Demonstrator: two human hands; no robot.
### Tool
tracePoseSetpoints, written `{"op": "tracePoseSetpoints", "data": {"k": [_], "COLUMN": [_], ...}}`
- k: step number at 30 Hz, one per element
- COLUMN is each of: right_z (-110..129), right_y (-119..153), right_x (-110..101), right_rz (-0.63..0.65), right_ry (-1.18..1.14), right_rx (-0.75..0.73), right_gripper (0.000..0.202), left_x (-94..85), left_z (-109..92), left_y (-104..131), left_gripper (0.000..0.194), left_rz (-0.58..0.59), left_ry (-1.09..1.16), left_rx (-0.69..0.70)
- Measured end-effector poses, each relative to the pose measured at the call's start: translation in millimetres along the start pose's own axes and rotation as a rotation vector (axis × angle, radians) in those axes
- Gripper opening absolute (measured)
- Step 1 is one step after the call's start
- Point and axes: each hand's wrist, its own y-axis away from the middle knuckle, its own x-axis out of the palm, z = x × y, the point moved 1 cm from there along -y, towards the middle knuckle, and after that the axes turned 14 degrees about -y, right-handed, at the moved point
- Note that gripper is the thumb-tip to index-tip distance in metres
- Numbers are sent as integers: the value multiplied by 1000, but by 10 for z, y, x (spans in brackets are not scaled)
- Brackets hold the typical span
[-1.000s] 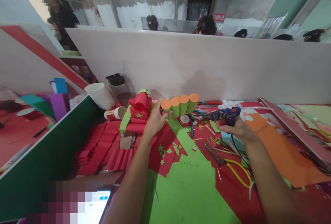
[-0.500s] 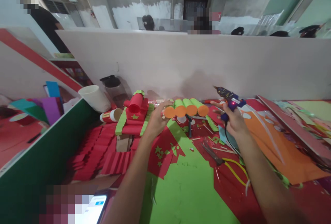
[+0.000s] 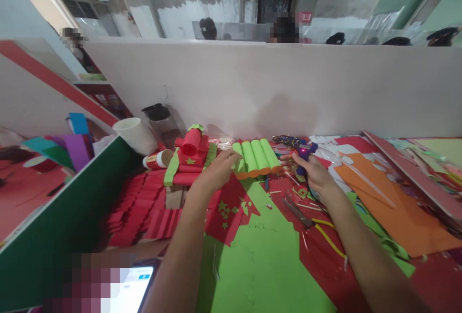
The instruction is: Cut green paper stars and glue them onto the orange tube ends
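My left hand (image 3: 223, 164) is closed on the left end of a row of light green paper tubes (image 3: 255, 156) joined side by side. Orange paper discs cap their near ends, which are tipped downward. In my right hand (image 3: 315, 172) is a dark blue hot glue gun (image 3: 302, 149) with a glowing red light. Its nozzle points left, over the far right of the tubes; whether it touches them I cannot tell. Left of my left hand stands a red and green paper tank model (image 3: 190, 151) with a yellow-green star. Scissors with yellow handles (image 3: 306, 221) lie open below my right hand.
A green sheet (image 3: 260, 255) and red paper with star cut-outs (image 3: 229, 212) lie in front. Folded red strips (image 3: 133, 207), a glue bottle (image 3: 158, 160), a white cup (image 3: 135, 136) and a jug (image 3: 161, 123) are left. Orange sheets (image 3: 382, 197) lie right. A phone (image 3: 135, 284) shows lower left.
The tube row has tilted, so its green sides now face up and the orange ends point down. The glue gun has moved left and slightly down, closer to the tubes.
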Motion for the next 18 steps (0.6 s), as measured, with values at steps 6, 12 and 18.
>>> {"op": "tracePoseSetpoints", "data": {"k": [6, 12, 18], "right_z": [102, 195, 227], "right_y": [60, 155, 193], "right_x": [-57, -76, -86], "right_rz": [125, 322, 421], "right_ry": [102, 234, 267], "right_rx": [58, 108, 119], "right_gripper": [37, 40, 39], "left_x": [-460, -441, -34], "left_z": [-231, -326, -313], "left_y": [197, 356, 735], "left_gripper": [22, 16, 14], "left_rz": [377, 537, 507], "left_ry": [4, -67, -73], "left_rx": [-207, -343, -261]}}
